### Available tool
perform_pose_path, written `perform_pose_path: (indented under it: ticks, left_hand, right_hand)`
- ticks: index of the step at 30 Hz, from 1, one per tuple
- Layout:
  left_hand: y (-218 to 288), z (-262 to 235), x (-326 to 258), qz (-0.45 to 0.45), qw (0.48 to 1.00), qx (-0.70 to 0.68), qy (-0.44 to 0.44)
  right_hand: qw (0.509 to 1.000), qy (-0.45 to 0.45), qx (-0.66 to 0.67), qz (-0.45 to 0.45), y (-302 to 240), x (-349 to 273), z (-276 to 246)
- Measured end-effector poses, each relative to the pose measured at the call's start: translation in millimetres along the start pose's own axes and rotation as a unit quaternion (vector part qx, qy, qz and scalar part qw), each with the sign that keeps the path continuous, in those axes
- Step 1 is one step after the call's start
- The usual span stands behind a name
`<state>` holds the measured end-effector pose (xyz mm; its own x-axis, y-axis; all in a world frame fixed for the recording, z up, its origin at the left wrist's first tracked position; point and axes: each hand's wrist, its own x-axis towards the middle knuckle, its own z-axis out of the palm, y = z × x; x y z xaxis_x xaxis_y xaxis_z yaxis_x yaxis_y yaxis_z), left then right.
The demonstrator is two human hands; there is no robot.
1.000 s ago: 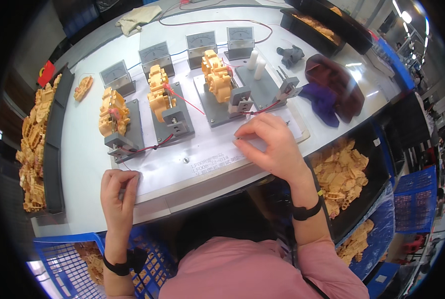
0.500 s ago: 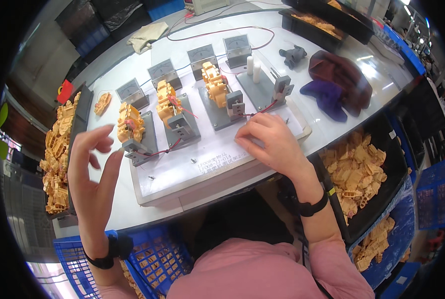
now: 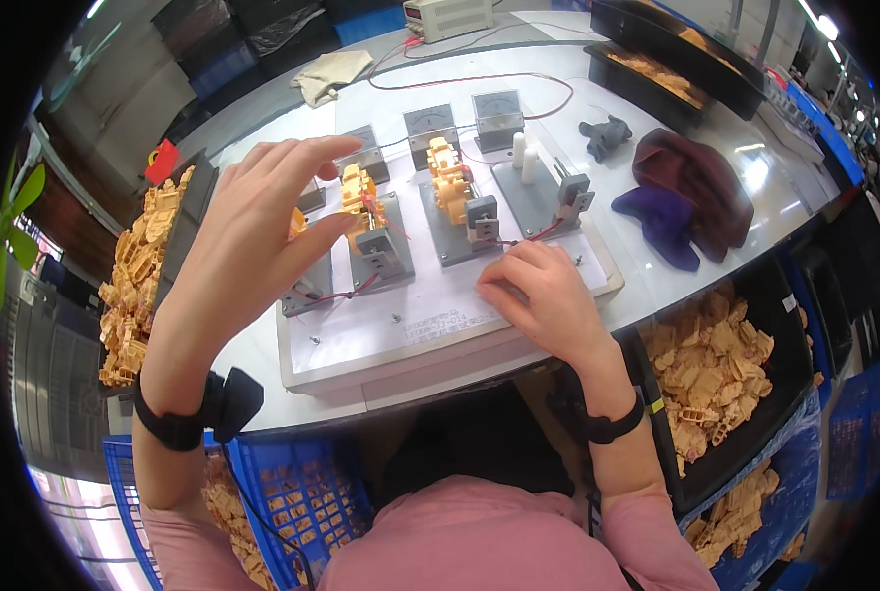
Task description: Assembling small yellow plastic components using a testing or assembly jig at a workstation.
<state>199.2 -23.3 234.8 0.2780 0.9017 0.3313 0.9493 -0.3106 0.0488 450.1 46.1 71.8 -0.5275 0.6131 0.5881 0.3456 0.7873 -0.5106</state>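
My left hand (image 3: 267, 222) is raised over the leftmost test stand, fingers and thumb spread, with nothing seen between them. It mostly hides that stand and its yellow plastic assembly. Close to its thumb, another yellow gear assembly (image 3: 359, 197) sits on a grey stand (image 3: 386, 251), red wire showing on it. A third yellow assembly (image 3: 448, 182) is mounted further right. My right hand (image 3: 543, 300) lies low on the white board (image 3: 440, 286), fingers curled together beside a red wire (image 3: 548, 229); whatever its fingertips hold is hidden. The rightmost stand (image 3: 538, 197) carries two white posts and no yellow assembly.
Analog meters (image 3: 499, 118) stand behind the fixtures. Yellow parts fill a left tray (image 3: 149, 266), a right black bin (image 3: 711, 369) and a blue basket (image 3: 302, 512). Dark cloths (image 3: 696, 192) and a grey piece (image 3: 605, 136) lie right. A power supply (image 3: 450, 18) is at the back.
My left hand has swung forward and right, from beside the leftmost stand to above it. My right hand stays curled at nearly the same spot on the board. The whole view has shifted slightly.
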Motion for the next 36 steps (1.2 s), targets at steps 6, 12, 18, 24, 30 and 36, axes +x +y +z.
perform_pose_path:
  ticks: [6, 12, 18, 24, 30, 36]
  left_hand:
    - [-4, 6, 13, -0.006, 1.0, 0.01, -0.026]
    - [-5, 6, 12, -0.019, 0.999, 0.0, -0.039]
    - [-9, 11, 9, 0.001, 0.999, 0.025, -0.03]
    - [-15, 16, 9, 0.003, 0.999, 0.02, -0.035]
    - [-19, 21, 18, 0.018, 0.999, 0.033, -0.028]
    - [-10, 33, 37, 0.035, 0.997, 0.044, -0.058]
  right_hand:
    - [1.0, 0.005, 0.0, -0.002, 0, -1, 0]
    - [1.0, 0.006, 0.0, -0.003, -1, 1, 0]
    - [1.0, 0.013, -0.015, 0.006, -1, 2, 5]
    - [1.0, 0.013, -0.018, 0.004, -3, 4, 5]
    - [0.989, 0.01, 0.098, 0.111, -10, 4, 2]
    - [0.96, 0.157, 0.171, 0.154, -7, 5, 5]
